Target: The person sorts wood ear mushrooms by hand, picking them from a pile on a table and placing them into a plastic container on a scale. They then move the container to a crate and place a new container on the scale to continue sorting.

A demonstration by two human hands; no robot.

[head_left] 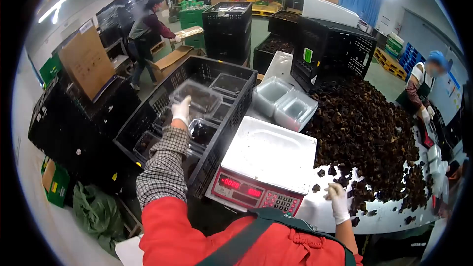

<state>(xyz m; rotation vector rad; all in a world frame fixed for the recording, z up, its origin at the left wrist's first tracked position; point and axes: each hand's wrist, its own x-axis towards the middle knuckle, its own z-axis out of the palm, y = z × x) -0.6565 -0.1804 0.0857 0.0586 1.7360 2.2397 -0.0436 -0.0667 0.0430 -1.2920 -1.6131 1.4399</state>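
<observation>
My gloved left hand (pixel 181 111) is closed on the near edge of a clear plastic box (pixel 197 96), which is over the black crate (pixel 231 118). Several similar lidded boxes, such as a box with dark contents (pixel 202 132), sit inside this crate. My gloved right hand (pixel 338 203) is above the white table, holding nothing, its fingers loosely apart. It is nearest to a few loose pieces of dark dried fungus (pixel 316 187). Between my hands stands a digital scale (pixel 271 152) with a bare white pan and lit red digits.
A heap of dark dried fungus (pixel 364 128) covers the table's right side. Stacked clear tubs (pixel 283 102) stand behind the scale. A black crate (pixel 325 54) lies on its side at the back. Co-workers stand at the left (pixel 148 32) and right (pixel 421 83).
</observation>
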